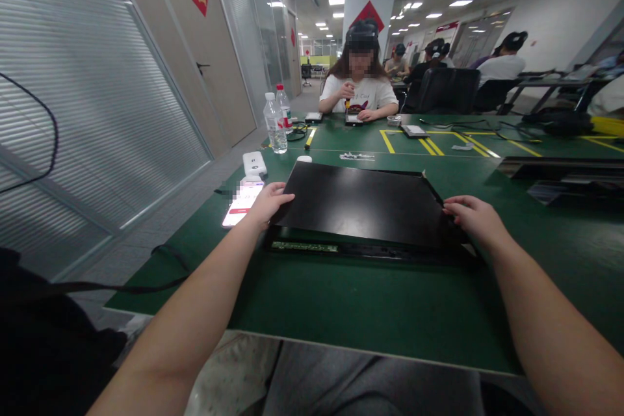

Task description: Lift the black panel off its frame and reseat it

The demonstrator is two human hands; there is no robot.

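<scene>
A thin, glossy black panel (361, 198), like a screen sheet, is tilted over a black frame (404, 252) on the green table. Along the frame's near edge runs a narrow green circuit strip (305, 247). My left hand (270, 203) is closed on the panel's left edge, its thumb on top and its other fingers partly hidden. At the right edge, my right hand (470, 218) is closed in a pinch on the panel near the frame's side. Whether those fingertips also touch the frame, I cannot tell.
Left of the panel lie a lit phone (241, 205) and a white power bank (254, 164). Bottles (276, 127) stand behind them. Across the green table (370, 299) a person (358, 78) holds a screwdriver over a small device. Dark sheets (565, 172) lie at right.
</scene>
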